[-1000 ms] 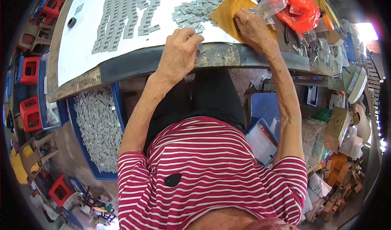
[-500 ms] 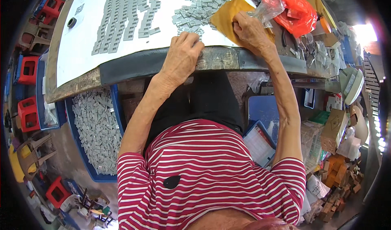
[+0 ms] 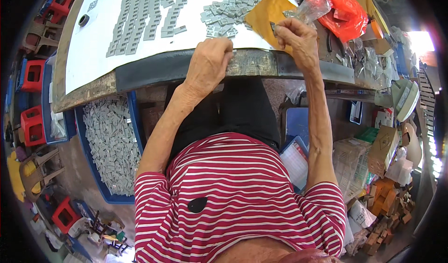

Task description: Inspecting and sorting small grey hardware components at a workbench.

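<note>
At the table's front edge, my left hand (image 3: 210,60) is closed, its fingers curled under; whatever may be in them is hidden. My right hand (image 3: 301,41) pinches a small dark grey piece (image 3: 273,26) over a mustard-yellow cloth (image 3: 262,17). Just beyond my left hand, a loose heap of small grey rectangular plastic pieces (image 3: 228,11) covers part of a white sheet (image 3: 98,46). To the left, similar pieces are laid in long slanted rows (image 3: 140,18).
A black ring (image 3: 83,20) sits on the sheet at the far left. Red plastic bag (image 3: 343,18) and clear plastic lie right of the cloth. Below the table's left side stands a blue bin (image 3: 112,198) full of grey pieces. Boxes (image 3: 382,146) crowd the right.
My right hand has lifted off the yellow cloth and turned, with a small dark piece now showing at its fingertips. My left hand has barely moved.
</note>
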Tool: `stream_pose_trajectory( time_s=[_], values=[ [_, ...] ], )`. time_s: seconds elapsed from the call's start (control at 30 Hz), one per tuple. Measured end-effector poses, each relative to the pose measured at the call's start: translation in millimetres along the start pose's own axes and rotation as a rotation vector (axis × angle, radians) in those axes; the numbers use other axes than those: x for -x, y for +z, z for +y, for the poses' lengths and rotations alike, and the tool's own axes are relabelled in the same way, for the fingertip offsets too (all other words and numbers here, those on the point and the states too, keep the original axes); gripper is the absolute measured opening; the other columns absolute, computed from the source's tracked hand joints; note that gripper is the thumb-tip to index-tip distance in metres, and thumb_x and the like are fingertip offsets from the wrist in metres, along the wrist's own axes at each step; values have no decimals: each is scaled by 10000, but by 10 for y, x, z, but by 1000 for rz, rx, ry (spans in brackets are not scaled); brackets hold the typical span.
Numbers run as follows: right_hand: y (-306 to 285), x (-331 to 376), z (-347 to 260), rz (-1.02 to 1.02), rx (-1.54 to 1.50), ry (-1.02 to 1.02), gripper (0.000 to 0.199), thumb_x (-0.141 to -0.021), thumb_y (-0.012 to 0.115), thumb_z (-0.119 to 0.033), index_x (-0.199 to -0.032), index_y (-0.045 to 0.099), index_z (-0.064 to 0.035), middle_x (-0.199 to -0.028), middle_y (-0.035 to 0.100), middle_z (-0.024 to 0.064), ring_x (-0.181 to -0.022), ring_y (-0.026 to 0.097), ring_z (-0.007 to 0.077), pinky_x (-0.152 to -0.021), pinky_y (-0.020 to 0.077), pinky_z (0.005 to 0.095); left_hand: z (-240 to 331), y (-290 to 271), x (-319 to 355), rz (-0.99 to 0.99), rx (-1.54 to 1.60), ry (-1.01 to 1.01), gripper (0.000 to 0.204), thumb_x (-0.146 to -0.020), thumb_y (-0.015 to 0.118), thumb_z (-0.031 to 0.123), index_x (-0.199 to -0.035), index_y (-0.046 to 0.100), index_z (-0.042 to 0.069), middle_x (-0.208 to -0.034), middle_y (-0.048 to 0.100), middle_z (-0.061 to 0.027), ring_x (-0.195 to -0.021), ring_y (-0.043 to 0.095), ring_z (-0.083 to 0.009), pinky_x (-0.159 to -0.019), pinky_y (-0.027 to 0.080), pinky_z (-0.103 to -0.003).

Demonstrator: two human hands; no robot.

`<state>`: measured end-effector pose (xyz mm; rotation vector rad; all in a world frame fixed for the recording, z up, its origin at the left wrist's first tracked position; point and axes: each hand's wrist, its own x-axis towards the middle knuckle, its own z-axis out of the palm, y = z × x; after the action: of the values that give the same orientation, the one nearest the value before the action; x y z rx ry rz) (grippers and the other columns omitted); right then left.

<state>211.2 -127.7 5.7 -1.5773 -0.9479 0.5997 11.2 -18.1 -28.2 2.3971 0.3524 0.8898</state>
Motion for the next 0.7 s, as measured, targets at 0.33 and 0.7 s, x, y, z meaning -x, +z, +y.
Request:
stream_pose_trajectory(
  time_s=[0.33,0.7],
  values=[
    [543,400,-115,-127,-423,195,114,-783,612,-68,-869,604,7,-674,577,9,-535,488,43,-481,388,161,221,-153,-7,-3,872,-645,133,-801,561,40,-915,599,-17,-718,582,-7,-627,528,-49,-563,424,-180],
    [599,450,-108,-125,-375,179,117,-787,621,-95,-867,608,-11,-668,569,-4,-546,487,37,-493,388,158,249,-155,32,-127,1011,-597,258,-842,550,87,-1081,552,-12,-748,593,-35,-616,547,-68,-551,470,-180]
  ],
)
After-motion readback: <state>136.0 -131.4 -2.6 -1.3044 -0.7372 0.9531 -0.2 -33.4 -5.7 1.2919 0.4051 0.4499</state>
